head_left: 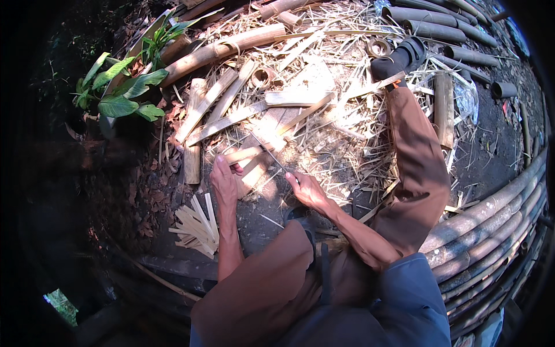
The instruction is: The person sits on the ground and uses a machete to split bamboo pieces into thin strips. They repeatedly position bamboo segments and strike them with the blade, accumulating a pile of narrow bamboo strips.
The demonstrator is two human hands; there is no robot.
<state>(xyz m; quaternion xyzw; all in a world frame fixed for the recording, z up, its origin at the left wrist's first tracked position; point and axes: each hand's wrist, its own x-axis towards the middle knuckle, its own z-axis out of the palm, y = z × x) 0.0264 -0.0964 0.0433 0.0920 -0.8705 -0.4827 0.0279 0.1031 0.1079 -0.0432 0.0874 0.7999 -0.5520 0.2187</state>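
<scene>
My left hand [222, 176] is closed around one end of a flat, pale bamboo strip [243, 154]. The strip points away from the hand, to the right. Gripped in my right hand [306, 191] is a knife [270, 154] with a long thin blade, its handle mostly hidden by the fingers. The blade slants up and to the left and crosses the strip near its far end; whether it cuts in cannot be made out. Beneath the strip lies a flat piece of wood [252, 175]. A fanned pile of short bamboo strips [196, 225] rests on the ground below my left hand.
Split bamboo pieces [211, 107] and a thick bamboo pole [225, 49] lie ahead, among pale shavings [341, 153]. My right leg [416, 150] stretches forward on the right. Long bamboo poles [485, 222] line the right side. A leafy plant [127, 87] stands at far left.
</scene>
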